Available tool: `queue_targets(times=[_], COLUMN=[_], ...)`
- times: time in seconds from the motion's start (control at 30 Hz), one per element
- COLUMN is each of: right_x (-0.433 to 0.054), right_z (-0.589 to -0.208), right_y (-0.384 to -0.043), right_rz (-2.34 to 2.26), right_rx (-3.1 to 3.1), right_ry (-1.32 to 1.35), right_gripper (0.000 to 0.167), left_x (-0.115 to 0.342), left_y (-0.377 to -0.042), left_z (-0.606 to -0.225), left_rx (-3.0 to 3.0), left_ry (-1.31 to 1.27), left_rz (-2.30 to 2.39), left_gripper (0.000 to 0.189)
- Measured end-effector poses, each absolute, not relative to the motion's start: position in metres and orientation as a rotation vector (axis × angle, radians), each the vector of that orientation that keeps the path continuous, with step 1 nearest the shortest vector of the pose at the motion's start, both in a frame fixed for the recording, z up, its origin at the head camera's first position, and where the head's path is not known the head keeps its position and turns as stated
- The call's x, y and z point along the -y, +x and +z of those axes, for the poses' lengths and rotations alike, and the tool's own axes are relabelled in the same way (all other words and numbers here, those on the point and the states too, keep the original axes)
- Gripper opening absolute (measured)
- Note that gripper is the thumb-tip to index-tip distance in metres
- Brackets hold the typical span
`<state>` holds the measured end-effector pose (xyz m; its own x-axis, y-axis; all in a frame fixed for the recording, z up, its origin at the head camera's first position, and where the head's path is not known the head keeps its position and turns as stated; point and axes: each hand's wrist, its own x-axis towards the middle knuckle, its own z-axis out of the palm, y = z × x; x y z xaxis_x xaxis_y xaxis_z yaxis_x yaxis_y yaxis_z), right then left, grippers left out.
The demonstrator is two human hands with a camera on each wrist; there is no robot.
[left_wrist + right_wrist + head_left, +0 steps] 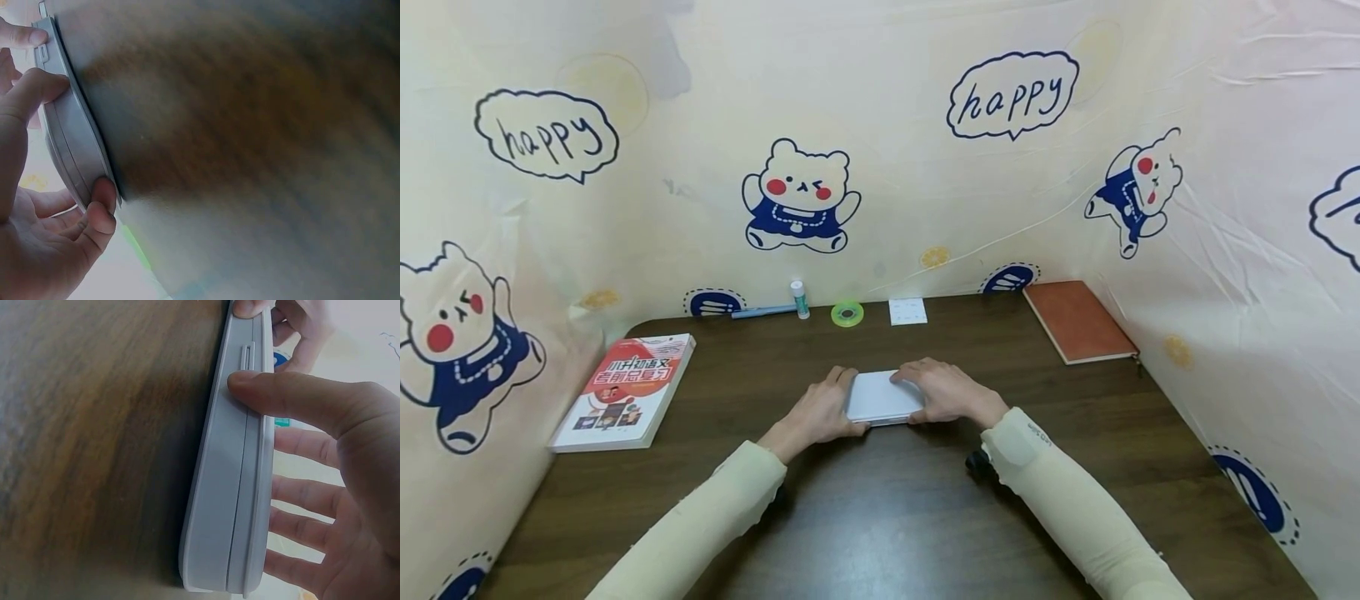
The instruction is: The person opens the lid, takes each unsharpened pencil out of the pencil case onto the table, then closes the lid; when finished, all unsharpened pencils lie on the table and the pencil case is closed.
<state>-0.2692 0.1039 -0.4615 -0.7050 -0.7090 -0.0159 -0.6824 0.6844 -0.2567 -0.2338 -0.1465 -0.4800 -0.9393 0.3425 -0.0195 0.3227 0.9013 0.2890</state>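
A flat white case with rounded corners lies on the table in front of me. On its near side, the right wrist view shows a seam and a small clasp; the case looks closed there. My left hand grips the case's left end, with the thumb on the near side and fingers behind. At the right end my right hand holds it, the thumb pressed on the near side close to the clasp and the fingers reaching over the top.
Along the back lie a blue pen, an upright glue stick, a green tape roll and a pale paper pad. A thick book lies at left, a brown notebook at back right. Printed cloth surrounds the dark table.
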Motion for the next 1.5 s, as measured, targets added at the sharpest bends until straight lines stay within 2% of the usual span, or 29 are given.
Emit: queue_targets(times=[0.7,1.23,1.5], right_x=[-0.107,-0.125,-0.139], right_z=[-0.449,-0.439,-0.429], right_y=[-0.276,-0.288,-0.296], right_rz=[-0.403,-0.581,-0.715], right_rx=[-2.664,-2.646,-2.758], right_ry=[-1.034,-1.031,-0.946], right_gripper=[0.064,0.044,0.042], left_x=[0.15,0.179,0.181], left_y=[-0.233,-0.233,-0.233], left_z=[-0.474,-0.478,-0.479], left_rx=[-2.955,-2.761,-2.746], left_ry=[0.542,0.386,0.319], left_rz=[0.451,0.887,0.997], left_gripper=[0.096,0.096,0.1])
